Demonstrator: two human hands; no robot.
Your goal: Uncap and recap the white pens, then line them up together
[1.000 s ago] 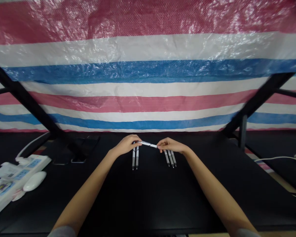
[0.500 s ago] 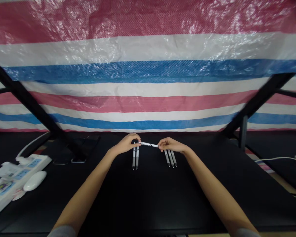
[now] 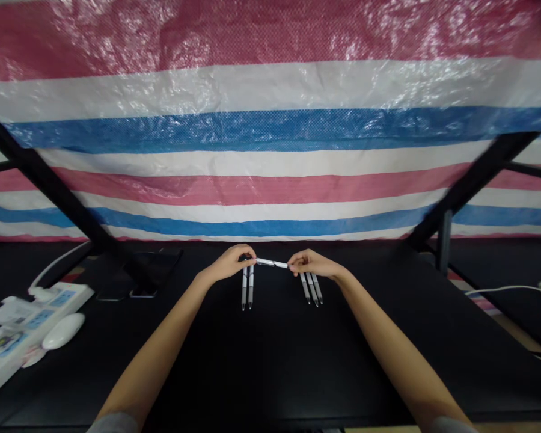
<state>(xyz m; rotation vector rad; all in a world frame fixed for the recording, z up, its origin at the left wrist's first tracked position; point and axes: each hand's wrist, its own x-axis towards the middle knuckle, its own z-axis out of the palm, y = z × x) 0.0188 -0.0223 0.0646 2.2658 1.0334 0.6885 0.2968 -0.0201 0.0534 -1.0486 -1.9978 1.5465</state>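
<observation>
Left hand (image 3: 228, 263) and right hand (image 3: 313, 264), both pinching at the fingertips, with a white pen (image 3: 273, 263) level between them, one end in each pinch. Just below the left hand, two pens (image 3: 247, 288); just below the right, three pens (image 3: 312, 288), all on a black tabletop (image 3: 275, 361). The risk: a loosened pinch, the white pen dropping and knocking those pens askew.

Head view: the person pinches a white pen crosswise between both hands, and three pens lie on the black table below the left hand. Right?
No: the head view shows two pens below the left hand, not three. The rest stands: the white pen is pinched crosswise between that hand and the right hand, above the black table.
</observation>
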